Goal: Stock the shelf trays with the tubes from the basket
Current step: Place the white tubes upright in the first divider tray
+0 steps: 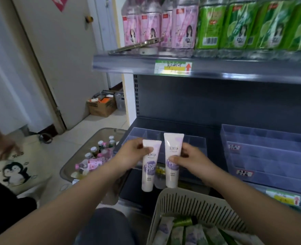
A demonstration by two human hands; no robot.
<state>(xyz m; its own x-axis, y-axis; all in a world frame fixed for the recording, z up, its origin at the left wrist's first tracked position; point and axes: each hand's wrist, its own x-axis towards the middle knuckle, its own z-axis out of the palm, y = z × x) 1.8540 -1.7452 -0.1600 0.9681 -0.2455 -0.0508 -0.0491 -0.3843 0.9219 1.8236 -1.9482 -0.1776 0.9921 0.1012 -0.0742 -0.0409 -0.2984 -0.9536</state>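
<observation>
My left hand (128, 153) grips a white and purple tube (149, 172), held upright with its cap pointing down. A second, matching tube (172, 167) stands beside it in my right hand (190, 159). Both tubes hang in front of a clear divided tray (197, 141) on the lower dark shelf. Another clear tray (270, 149) sits further right on the same shelf. At the bottom, the slotted beige basket (186, 204) holds several more purple and green tubes (190, 234).
The upper shelf (217, 68) carries pink and green bottles, plus a phone lying at its left end. A grey bin of bottles (96, 156) stands on the floor to the left. A penguin tote bag (17, 172) and another person's hand (6, 149) are at far left.
</observation>
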